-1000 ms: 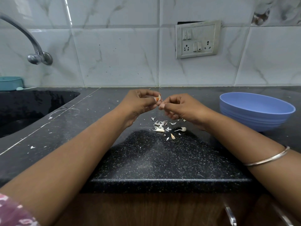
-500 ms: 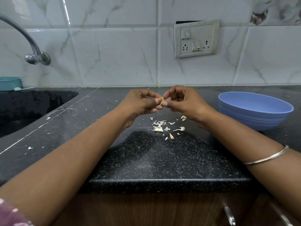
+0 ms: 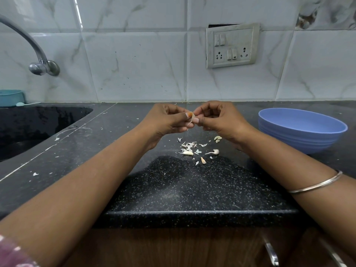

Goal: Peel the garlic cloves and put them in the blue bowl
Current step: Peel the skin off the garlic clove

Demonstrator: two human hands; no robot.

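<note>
Papery white skin trails from the garlic clove point(image 3: 191, 116) pinched between the two hands above the black counter point(image 3: 173, 185): the left hand point(image 3: 169, 120) grips it with thumb and curled fingers, and the right hand point(image 3: 217, 118) has its thumb and forefinger closed on the clove's other side, seemingly pulling at the skin, so this clove looks only partly peeled. Just below the hands lies a scatter of torn peel point(image 3: 189, 145) with a few cloves on the counter point(image 3: 207, 153) among it, some apparently with skin on, which suggests several are left to do. The blue bowl point(image 3: 300, 132) stands to the right, apart from the hands; its inside is mostly hidden from this angle, so how many peeled cloves it holds cannot be told. Further left are the sink point(image 3: 38, 124) and tap point(image 3: 38, 60)
</note>
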